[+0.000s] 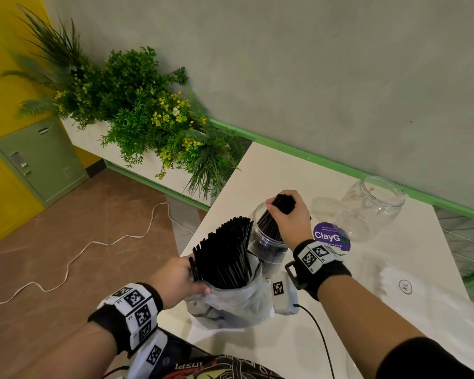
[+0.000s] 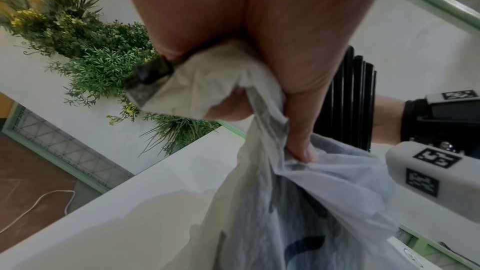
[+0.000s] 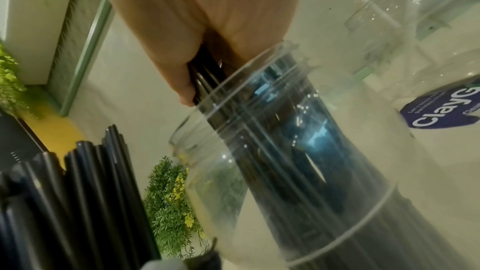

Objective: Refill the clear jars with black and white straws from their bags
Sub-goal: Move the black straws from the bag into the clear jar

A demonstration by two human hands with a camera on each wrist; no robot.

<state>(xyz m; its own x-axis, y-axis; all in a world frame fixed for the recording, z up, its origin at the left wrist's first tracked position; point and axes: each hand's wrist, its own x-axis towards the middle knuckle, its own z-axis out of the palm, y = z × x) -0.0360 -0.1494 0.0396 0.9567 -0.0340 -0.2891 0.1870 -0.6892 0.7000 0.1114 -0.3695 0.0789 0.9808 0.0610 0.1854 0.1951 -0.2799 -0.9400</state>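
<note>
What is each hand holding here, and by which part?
Right hand grips a bunch of black straws near their tops, lower ends in the jar. Left hand grips the bag by its rim.

Jar (image 1: 268,236): clear glossy plastic. Black straws (image 1: 227,255): smooth, shiny. Bag (image 1: 230,305): thin crinkled translucent film. Surface (image 1: 381,318): smooth white.

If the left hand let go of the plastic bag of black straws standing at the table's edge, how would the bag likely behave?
The plastic bag looks thin and crumpled where the left hand grips it, so it would probably slump rather than stand. The black straws rise well above its rim, so they would likely fan out or topple. It sits near the table edge, so some might spill off.
</note>
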